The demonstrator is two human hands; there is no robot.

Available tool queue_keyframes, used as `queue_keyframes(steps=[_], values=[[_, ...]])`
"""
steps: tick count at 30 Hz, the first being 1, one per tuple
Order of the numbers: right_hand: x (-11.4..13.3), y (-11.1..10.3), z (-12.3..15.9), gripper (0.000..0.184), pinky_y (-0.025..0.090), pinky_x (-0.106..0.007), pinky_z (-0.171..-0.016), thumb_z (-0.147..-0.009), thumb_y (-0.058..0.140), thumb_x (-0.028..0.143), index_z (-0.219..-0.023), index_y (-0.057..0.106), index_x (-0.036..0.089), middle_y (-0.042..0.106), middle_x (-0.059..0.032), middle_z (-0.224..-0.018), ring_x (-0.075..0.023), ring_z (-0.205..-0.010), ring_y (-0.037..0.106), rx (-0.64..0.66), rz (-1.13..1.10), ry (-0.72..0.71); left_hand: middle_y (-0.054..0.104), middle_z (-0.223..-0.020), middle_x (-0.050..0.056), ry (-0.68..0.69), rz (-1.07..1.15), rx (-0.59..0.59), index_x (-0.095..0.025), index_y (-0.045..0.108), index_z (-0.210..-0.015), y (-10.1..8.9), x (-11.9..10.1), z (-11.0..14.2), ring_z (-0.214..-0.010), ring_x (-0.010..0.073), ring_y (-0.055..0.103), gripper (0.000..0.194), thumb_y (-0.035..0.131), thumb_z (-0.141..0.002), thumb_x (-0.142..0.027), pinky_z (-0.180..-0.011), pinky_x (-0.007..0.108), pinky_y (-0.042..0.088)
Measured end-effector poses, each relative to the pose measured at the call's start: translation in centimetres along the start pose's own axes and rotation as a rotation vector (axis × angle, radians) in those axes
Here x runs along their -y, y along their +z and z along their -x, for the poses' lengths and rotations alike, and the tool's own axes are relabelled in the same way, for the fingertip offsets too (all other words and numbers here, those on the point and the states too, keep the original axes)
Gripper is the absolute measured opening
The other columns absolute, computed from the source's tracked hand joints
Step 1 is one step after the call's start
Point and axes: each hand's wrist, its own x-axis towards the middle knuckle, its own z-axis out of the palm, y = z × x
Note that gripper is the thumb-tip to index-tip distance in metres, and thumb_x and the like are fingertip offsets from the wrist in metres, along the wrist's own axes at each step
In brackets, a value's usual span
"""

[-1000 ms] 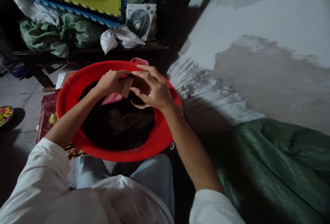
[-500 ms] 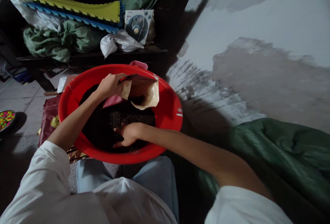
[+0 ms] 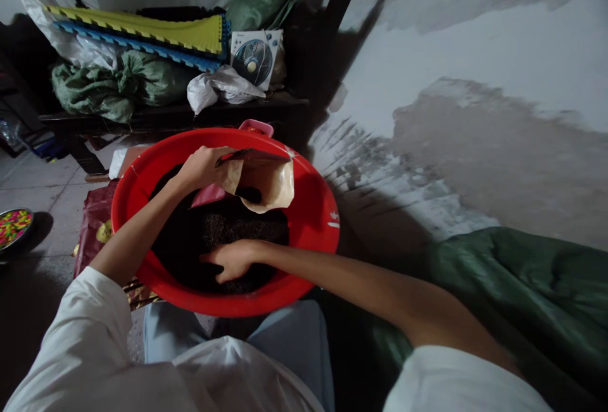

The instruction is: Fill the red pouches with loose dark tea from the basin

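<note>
A big red basin (image 3: 311, 206) sits in front of my knees, filled with dark loose granules (image 3: 223, 228). My left hand (image 3: 204, 168) grips the rim of a tan pouch (image 3: 268, 181) with a pink outside, holding its mouth open above the far side of the basin. My right hand (image 3: 230, 260) is down in the near part of the dark heap, fingers curled into it; whether it holds any grains is hidden.
A dark bench (image 3: 166, 114) behind the basin carries green sacks (image 3: 114, 83), yellow and blue foam mats (image 3: 142, 29), a white bag (image 3: 218, 86) and a fan box (image 3: 254, 57). A green sack (image 3: 513, 292) lies at right. A bowl of coloured bits (image 3: 14, 225) sits far left.
My right hand let go of the pouch and dropped into the dark heap at the near side of the basin. My left hand keeps holding the pouch open.
</note>
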Motion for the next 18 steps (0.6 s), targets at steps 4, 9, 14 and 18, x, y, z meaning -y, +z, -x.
queue_keyframes(steps=[4, 9, 14, 18], values=[[-0.7, -1.0, 0.4, 0.047, 0.054, -0.035, -0.111, -0.099, 0.076, 0.028, -0.145, 0.069, 0.016, 0.075, -0.0138, -0.147, -0.0286, -0.133, 0.072, -0.189, -0.21, -0.215, 0.083, -0.13, 0.009, -0.007, -0.002, 0.016, -0.026, 0.078, -0.144, -0.2, -0.4, 0.0, -0.117, 0.0275, 0.079, 0.046, 0.067, -0.1, -0.019, -0.101, 0.035, 0.061], [-2.4, -3.3, 5.1, 0.034, 0.058, -0.028, -0.072, -0.101, 0.073, 0.053, -0.118, 0.064, 0.025, 0.071, -0.0004, -0.105, -0.0158, -0.087, 0.069, -0.7, -0.735, -0.452, 0.083, -0.13, 0.01, -0.025, -0.003, 0.065, -0.025, 0.076, -0.147, -0.4, -1.2, 0.2, -0.113, 0.0272, 0.08, 0.047, 0.066, -0.101, -0.021, -0.096, 0.034, 0.061], [-6.4, -4.5, 9.0, 0.043, 0.06, -0.032, -0.07, -0.097, 0.072, 0.068, -0.115, 0.058, 0.032, 0.066, 0.0012, -0.099, -0.0183, -0.082, 0.068, -1.446, -0.713, -0.253, 0.084, -0.129, 0.009, 0.02, 0.012, 0.085, -0.024, 0.077, -0.145, 0.0, -2.0, 0.3, -0.108, 0.0245, 0.08, 0.047, 0.067, -0.1, -0.021, -0.092, 0.031, 0.059], [-9.5, -4.7, 8.7, 0.04, 0.058, -0.049, -0.108, -0.095, 0.071, 0.066, -0.104, 0.066, 0.027, 0.073, -0.0057, -0.107, -0.027, -0.111, 0.071, -1.598, -0.297, -0.071, 0.084, -0.126, 0.01, -0.002, -0.031, 0.08, -0.025, 0.076, -0.148, 0.3, -2.0, 0.2, -0.108, 0.0267, 0.08, 0.049, 0.065, -0.1, -0.022, -0.093, 0.033, 0.06]])
